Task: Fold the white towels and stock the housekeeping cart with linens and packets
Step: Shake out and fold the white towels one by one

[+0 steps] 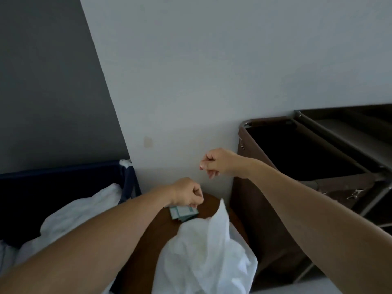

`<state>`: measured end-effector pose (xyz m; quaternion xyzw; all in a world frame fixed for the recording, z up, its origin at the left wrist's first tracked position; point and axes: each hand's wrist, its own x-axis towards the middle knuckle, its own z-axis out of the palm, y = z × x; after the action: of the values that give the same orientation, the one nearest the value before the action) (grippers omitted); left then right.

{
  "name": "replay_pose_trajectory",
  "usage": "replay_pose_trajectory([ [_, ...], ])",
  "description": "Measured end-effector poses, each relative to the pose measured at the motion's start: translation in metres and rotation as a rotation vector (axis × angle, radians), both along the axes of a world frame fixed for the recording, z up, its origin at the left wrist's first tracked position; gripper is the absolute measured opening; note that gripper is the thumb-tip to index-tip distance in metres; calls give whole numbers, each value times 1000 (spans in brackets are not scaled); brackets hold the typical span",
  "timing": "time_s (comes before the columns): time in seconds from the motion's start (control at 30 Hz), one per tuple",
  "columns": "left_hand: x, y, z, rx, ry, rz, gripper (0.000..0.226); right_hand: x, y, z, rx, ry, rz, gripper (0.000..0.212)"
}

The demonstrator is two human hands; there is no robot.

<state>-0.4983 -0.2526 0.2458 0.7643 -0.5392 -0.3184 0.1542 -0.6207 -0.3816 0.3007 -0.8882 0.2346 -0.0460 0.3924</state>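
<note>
The left hand [187, 193] seems to pinch the thin green-and-white paper packets [184, 213] lying on the round brown wooden bench [210, 203], light, slippy things I would hold by their edges, while the right hand [218, 162] hangs curled up with nothing in it.

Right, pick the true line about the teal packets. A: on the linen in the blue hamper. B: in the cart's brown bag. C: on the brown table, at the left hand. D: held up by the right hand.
C: the teal packets lie on the brown table, pinched at their top edge by the left hand; the right hand is curled in the air, with nothing visible in it.
</note>
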Motion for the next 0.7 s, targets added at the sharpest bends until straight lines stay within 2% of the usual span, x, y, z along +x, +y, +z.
replay_pose_trajectory([
  [0.1,5,2,-15,75,-135,-22,18,-18,-3,-37,-106,172,-10,25],
  [0.33,0,5,-86,210,-36,64,27,-50,8,-145,14,427,-70,32],
  [0.47,-12,2,-138,292,-23,32,41,-61,11,-199,49,595,-43,49],
  [0.6,-21,-3,-185,321,-10,12,46,-67,11,-258,101,678,-84,66],
  [0.7,-30,1,-217,313,6,37,47,-70,18,-302,84,736,-111,90],
])
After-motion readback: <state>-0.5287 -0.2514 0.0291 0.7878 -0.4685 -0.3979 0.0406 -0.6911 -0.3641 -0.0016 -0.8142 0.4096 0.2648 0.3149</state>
